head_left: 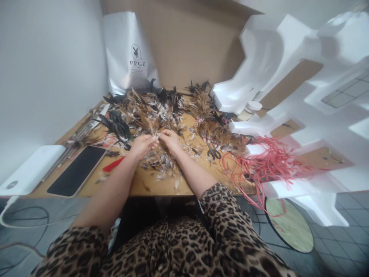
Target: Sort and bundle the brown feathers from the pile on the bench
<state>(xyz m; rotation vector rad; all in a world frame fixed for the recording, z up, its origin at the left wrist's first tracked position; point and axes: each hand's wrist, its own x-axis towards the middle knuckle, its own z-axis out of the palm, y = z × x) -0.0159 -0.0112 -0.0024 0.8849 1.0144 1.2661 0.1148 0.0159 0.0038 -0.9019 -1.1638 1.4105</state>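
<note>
My left hand (144, 146) and my right hand (170, 141) meet over the middle of the table, fingertips pinched together. Between them is the pale base of a brown feather bunch (151, 125), whose tips fan out away from me. Loose feathers (161, 163) lie scattered beneath and in front of both hands. Left of my left hand rests a bunch of black feathers (117, 125), with a red-handled tool (113, 164) partly hidden by my forearm. Black-handled scissors (213, 154) lie right of my right hand, beside a row of brown feathers (220, 136).
A phone (77, 171) and a white power bank (33, 169) with a cable occupy the left side. A silver bag (129, 54) stands behind the feather pile. Pink-red ribbon strips (271, 159) spill over white foam pieces (256, 57) at the right, near a white-capped bottle (250, 109).
</note>
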